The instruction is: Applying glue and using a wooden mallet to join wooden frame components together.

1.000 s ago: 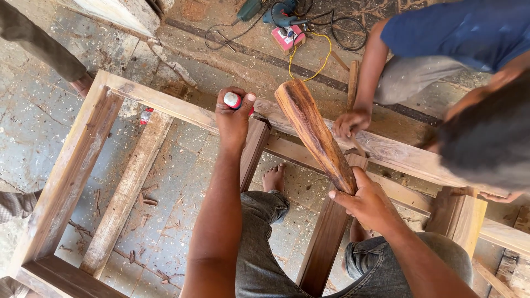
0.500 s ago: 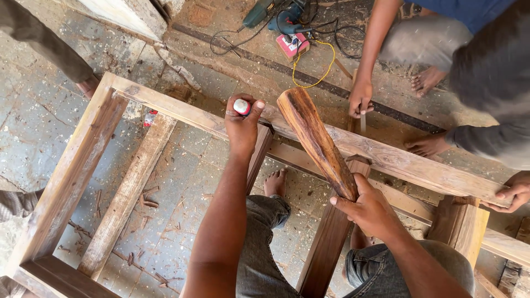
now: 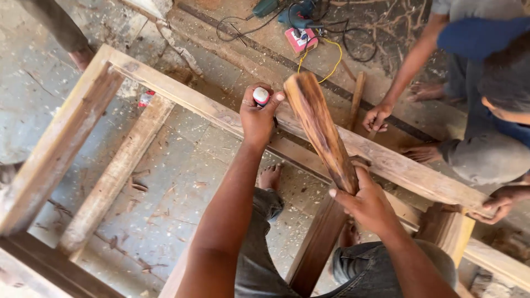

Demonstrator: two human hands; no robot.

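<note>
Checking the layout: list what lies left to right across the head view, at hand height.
Frame's left rail → small red can → left hand holding a red-capped tool → wooden club in the right hand → co-worker's hand.

We see the wooden frame lying on the floor, its long rail running from upper left to lower right. Our left hand sits over that rail with a small bottle in its grip; just right of it, our right hand holds the wooden post tilted above the rail. Beyond the rail, a co-worker's hand rests on it, and farther back a power tool and cables lie on the floor.
</note>
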